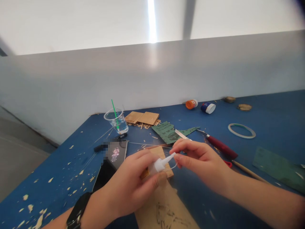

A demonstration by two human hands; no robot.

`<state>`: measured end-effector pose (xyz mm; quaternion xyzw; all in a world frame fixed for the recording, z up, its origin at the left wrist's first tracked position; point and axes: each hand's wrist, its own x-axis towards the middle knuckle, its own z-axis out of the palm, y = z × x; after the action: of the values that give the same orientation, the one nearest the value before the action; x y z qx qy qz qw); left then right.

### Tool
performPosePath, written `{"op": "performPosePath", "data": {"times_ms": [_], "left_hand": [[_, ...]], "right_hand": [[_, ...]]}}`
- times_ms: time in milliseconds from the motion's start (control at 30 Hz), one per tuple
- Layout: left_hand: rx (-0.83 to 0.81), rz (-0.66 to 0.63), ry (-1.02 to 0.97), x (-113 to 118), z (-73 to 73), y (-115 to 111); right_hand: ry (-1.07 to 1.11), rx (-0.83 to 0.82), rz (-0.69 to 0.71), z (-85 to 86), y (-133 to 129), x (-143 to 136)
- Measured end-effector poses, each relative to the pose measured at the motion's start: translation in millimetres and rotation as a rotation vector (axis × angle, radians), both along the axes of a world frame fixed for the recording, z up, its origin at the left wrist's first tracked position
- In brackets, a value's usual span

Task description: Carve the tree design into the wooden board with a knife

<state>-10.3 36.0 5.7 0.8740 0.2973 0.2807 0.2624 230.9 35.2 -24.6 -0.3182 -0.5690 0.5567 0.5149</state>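
Observation:
My left hand [140,181], with a black band on its wrist, is wrapped round a small glue bottle [159,165] with a white pointed nozzle and a thin strap. The nozzle points up and right. At its tip, the thumb and fingers of my right hand [197,159] are pinched together; whatever cap may be between them is hidden. Below the bottle lies a light wooden board [164,210] with dark marks. A smaller wooden block [170,172] is partly covered by the bottle and my left hand.
Left of my hands lie a phone [119,154] and black marker [101,148]. Behind stand a plastic cup [121,124] and wooden pieces [149,118]. Green sandpaper [165,132], a red-handled tool [221,147] and a tape ring [241,135] are on the blue table [78,152].

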Motion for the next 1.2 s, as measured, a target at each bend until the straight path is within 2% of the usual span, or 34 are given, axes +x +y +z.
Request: {"op": "performPosePath", "data": {"times_ms": [67, 133, 300, 400, 633, 900, 1200], "left_hand": [[0.003, 0.017, -0.003, 0.8, -0.9, -0.2], [0.02, 0.042, -0.001, 1.3, -1.5, -0.7], [0.058, 0.052, 0.023, -0.5, 0.2, -2.0], [0.082, 0.043, 0.025, -1.9, 2.8, -3.3], [0.167, 0.037, 0.037, -2.1, 3.3, -6.4], [0.255, 0.07, 0.097, -0.6, 2.3, -9.0], [0.088, 0.052, 0.185, -1.7, 1.4, -0.6]], "right_hand": [[-0.042, 0.014, 0.014, 0.2, -0.5, 1.7], [-0.157, 0.111, 0.011, 2.3, 0.1, 5.5], [-0.577, 0.641, 0.031, 11.5, 5.5, 18.9], [-0.652, 0.77, 0.068, 13.8, 6.1, 24.0], [-0.669, 0.818, 0.108, 4.0, -1.3, 21.7], [-0.661, 0.705, 0.08, -0.5, -8.8, 13.9], [-0.682, 0.784, 0.105, 0.9, 0.6, 16.6]]}}
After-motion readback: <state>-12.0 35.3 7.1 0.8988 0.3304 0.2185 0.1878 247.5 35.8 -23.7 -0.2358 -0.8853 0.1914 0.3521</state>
